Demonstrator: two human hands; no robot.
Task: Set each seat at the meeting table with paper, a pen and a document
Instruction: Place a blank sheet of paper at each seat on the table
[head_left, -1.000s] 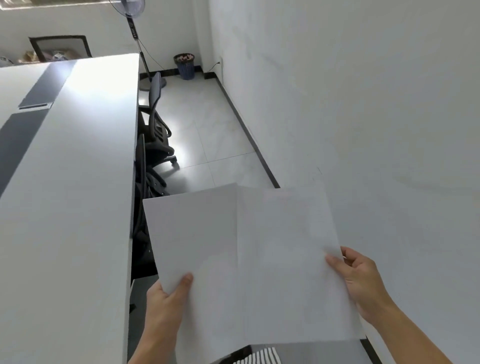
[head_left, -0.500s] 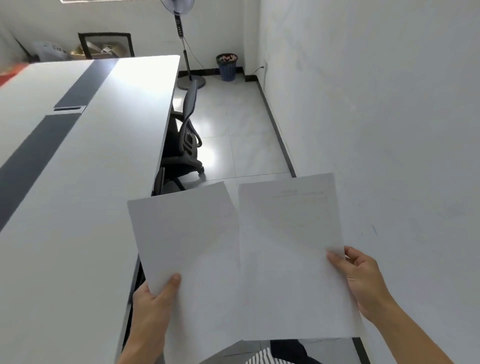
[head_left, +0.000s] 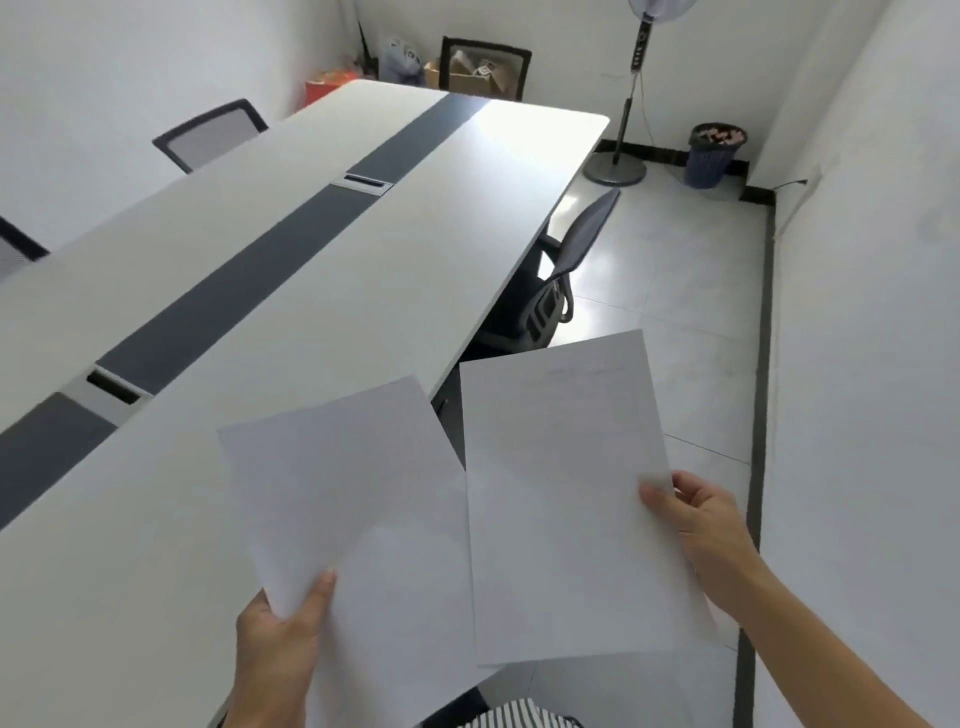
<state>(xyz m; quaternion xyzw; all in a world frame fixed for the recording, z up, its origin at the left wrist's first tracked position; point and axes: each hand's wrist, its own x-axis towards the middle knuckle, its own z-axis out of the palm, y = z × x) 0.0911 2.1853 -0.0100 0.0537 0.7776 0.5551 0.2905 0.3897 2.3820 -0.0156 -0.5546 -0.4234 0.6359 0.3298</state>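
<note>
My left hand pinches the lower left corner of a blank white sheet of paper, held over the near right edge of the long white meeting table. My right hand grips the right edge of a second sheet, a document with faint print showing through near its top. The document overlaps the blank sheet's right side and hangs beside the table over the floor. No pen is in view.
A black office chair is tucked under the table's right side. Two more chair backs stand on the far left side. A standing fan and a waste bin occupy the far corner. A white wall runs along the right.
My view has swung left, bringing the table and far chairs into sight. Both sheets have moved left toward the table, the blank sheet now over its edge, and spread slightly apart.
</note>
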